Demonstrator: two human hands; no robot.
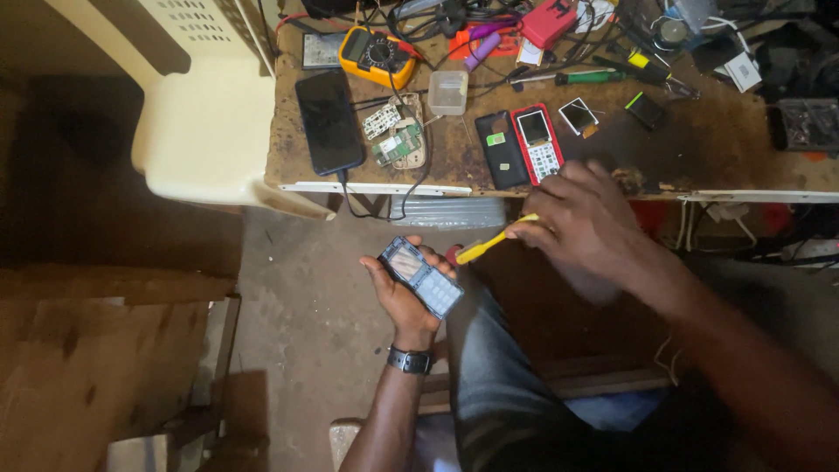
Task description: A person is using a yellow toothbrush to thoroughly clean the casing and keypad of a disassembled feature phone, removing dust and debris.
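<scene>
Below the cluttered counter (717,149), the left hand (404,293) cradles a small keypad phone (421,275) (screen up); the right hand (587,223) pinches a yellow brush (495,240) beside it.

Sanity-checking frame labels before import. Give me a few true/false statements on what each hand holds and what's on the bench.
1. The left hand holds a small keypad phone. True.
2. The right hand holds a green screwdriver. False: it grips a yellow-handled tool; a green-handled screwdriver lies on the workbench.
3. A yellow multimeter sits on the workbench. True.
4. The red keypad phone is in the person's lap. False: it lies on the workbench beside a black phone back.
5. A black smartphone lies screen-dark near the bench's left end. True.
</scene>
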